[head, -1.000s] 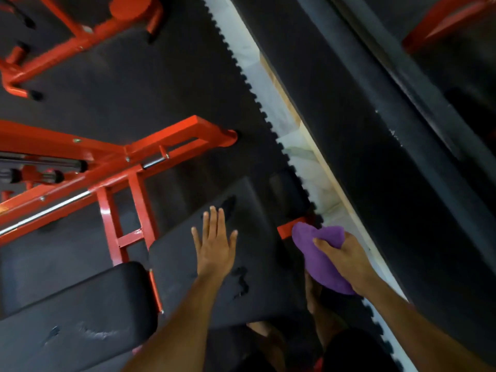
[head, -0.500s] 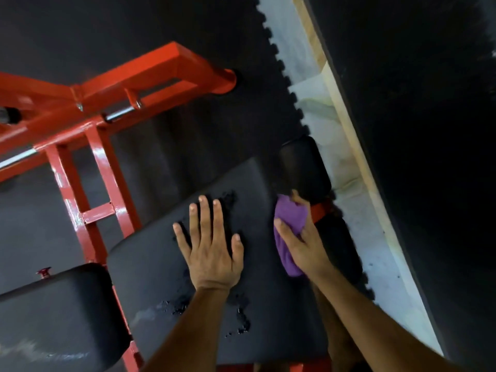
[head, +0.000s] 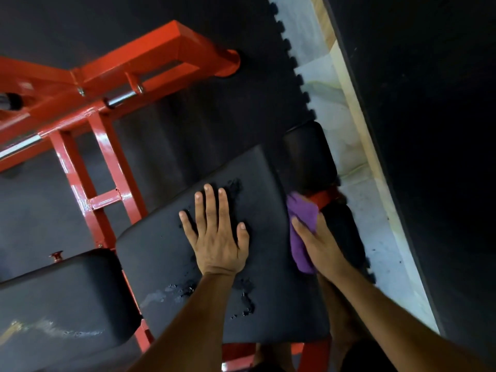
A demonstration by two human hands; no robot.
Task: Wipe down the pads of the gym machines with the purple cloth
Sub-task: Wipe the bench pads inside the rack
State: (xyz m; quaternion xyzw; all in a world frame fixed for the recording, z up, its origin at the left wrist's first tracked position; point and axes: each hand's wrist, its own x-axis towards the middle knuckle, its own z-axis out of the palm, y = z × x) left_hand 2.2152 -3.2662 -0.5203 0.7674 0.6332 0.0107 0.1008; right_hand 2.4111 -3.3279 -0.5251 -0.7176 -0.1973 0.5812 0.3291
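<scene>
Head view, looking down on a gym machine. The left hand (head: 218, 234) lies flat on the large black seat pad (head: 171, 253), fingers straight and slightly spread, holding nothing. The right hand (head: 320, 242) presses the purple cloth (head: 302, 226) against the right edge of the same pad; its thumb lies across the cloth, while the remaining fingers are hidden, so the exact grip cannot be told. The cloth is bunched, showing above and to the left of the hand. Worn, flaking patches mark the pad surface near the left hand and below the wrist. A second black pad (head: 64, 296) sits at lower left, and a smaller roller pad (head: 308, 154) lies just beyond the cloth. The red steel frame (head: 112, 73) runs across the upper left, over the dark rubber floor mat (head: 214, 116).
</scene>
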